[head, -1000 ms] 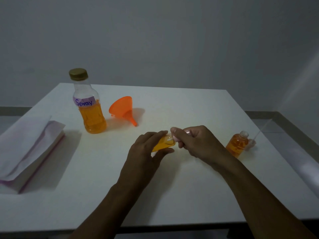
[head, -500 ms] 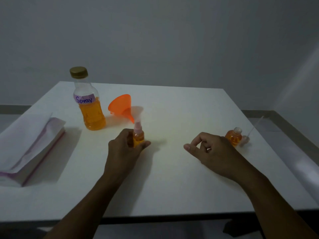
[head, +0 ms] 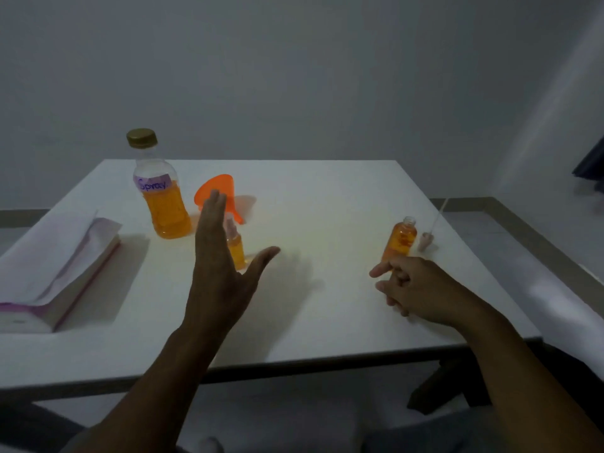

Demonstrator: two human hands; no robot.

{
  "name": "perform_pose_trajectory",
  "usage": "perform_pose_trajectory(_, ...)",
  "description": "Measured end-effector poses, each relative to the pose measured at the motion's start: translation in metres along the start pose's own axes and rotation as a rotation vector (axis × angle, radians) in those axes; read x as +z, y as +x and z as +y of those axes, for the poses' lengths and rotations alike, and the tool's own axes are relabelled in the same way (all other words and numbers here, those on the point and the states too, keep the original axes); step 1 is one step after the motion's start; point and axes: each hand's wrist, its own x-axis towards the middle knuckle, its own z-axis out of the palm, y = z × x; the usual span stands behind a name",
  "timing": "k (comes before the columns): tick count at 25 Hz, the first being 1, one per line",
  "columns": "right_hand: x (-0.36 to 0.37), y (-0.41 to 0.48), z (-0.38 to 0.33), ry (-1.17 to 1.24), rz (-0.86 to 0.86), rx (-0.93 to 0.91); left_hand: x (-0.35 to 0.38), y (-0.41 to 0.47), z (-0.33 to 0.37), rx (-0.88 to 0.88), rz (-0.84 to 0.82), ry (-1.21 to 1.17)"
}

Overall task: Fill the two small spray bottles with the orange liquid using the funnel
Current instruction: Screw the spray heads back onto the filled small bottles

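White table [head: 327, 305]: capped spray bottle [head: 236, 248] stands behind open left grip [head: 222, 273]

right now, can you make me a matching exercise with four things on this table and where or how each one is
Things:
1. large clear plastic bottle with a gold cap
2. orange plastic funnel
3. small open spray bottle of orange liquid
4. loose pale spray pump with a thin tube

States:
A. lying on its side
B. uncapped, standing just beyond the right hand
C. labelled "Spray", partly full
D. lying at the table's right edge

Pairs: 1-C, 2-A, 3-B, 4-D
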Motion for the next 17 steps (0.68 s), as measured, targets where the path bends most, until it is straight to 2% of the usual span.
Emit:
perform_pose_trajectory(2, -0.01, -0.005, 0.011, -0.003, -0.032, 0.055, 0.01, -0.001, 0.02, 0.201, -0.017, 0.034)
perform_pose_trajectory(3, -0.015, -0.004, 0.019, -0.003, -0.01, 0.087, 0.023, -0.002, 0.03, 0.219, -0.072, 0.003)
perform_pose_trajectory(8, -0.035, 0.014, 0.058, 0.003, 0.351, 0.246, 0.111, -0.005, 0.053, 0.031, -0.422, -0.133)
perform_pose_trajectory(11, -0.035, 0.035, 0.07, 0.109, 0.54, 0.216, 0.149, 0.0, 0.062, -0.117, -0.574, -0.259)
perform_pose_trajectory(14, -0.03, 0.063, 0.077, 0.181, 0.619, 0.136, 0.177, 0.009, 0.076, -0.193, -0.62, -0.33)
perform_pose_trajectory(17, -0.024, 0.079, 0.083, 0.19, 0.664, 0.107, 0.194, 0.01, 0.082, -0.177, -0.612, -0.342)
